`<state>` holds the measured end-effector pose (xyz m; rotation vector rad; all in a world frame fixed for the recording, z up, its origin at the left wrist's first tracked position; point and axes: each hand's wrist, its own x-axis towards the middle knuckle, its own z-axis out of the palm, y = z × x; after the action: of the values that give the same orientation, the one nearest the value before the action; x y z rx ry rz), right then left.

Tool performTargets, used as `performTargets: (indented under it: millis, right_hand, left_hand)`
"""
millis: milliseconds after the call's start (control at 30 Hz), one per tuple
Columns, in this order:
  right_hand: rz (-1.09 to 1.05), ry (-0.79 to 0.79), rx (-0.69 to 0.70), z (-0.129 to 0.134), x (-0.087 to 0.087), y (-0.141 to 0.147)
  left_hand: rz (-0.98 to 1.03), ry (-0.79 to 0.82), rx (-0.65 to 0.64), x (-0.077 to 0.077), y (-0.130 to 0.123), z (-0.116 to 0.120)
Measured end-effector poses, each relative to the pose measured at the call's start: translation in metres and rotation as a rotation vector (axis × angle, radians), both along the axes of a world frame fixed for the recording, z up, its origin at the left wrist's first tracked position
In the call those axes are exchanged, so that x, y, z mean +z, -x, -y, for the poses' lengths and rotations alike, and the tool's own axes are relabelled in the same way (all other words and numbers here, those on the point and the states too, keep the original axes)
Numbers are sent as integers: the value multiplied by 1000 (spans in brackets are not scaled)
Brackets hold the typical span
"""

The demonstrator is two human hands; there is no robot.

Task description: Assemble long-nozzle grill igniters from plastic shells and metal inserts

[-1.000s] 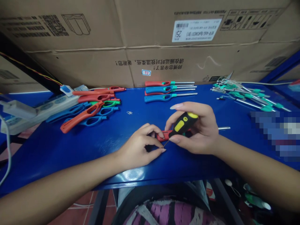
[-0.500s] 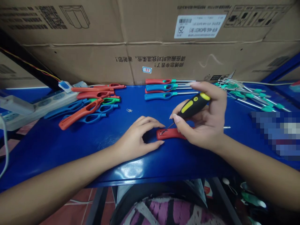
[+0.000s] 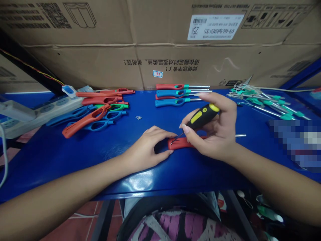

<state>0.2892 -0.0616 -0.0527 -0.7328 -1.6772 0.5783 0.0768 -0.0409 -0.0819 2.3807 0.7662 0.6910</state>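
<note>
A red long-necked lighter (image 3: 183, 143) lies on the blue table, its metal tube (image 3: 240, 135) showing past my right hand. My left hand (image 3: 147, 147) has thumb and forefinger on either side of the lighter's butt end, gripping it. In my right hand (image 3: 215, 130) is a black and yellow screwdriver (image 3: 202, 117), tilted, its thin shaft pointing down to the left. The tip meets the lighter's handle near the butt end, where a small shiny screw seems to sit. My right palm and fingers hide the lighter's trigger part.
Loose screws (image 3: 138, 117) lie behind my left hand. Lighters with metal tubes (image 3: 172, 93) are lined up at the back. Red, blue and green handle shells (image 3: 87, 120) lie left, beside a power strip (image 3: 47, 107). Metal tubes with green parts (image 3: 273, 103) are heaped right. A cardboard box (image 3: 100, 63) stands behind.
My right hand and the screwdriver have shifted slightly left and down, with the tip still at the lighter's butt end. My left hand stays nearly in place.
</note>
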Motion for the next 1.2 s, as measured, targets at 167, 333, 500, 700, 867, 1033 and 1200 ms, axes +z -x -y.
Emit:
performTargets:
  millis: [167,333,500,700,867,1033,1200]
  right_hand:
    - [24,-43,-29,-1,-2,-1]
    - [15,-75,-6,0,-3,-3]
    - [22,-95,33,-1,-3,-4]
    - [65,-151,25,-4,-8,-4]
    - [97,-118,103,-3,-5,-6]
    - [205,-20,143,-2,4,-9]
    - [235,-23,128,-3,6,-8]
  left_hand:
    - [-8,-2,3,0,0,0]
    - [-5,-4,-2,0,0,0]
    - [-15,-3,-10,-1,1,0]
    - [-28,-3,-19,-2,2,0]
    - [-25,-5,-28,-2,1,-1]
    - [-15,-12,-28,-3,0,-1]
    - [12,6,-29,-2,-1,0]
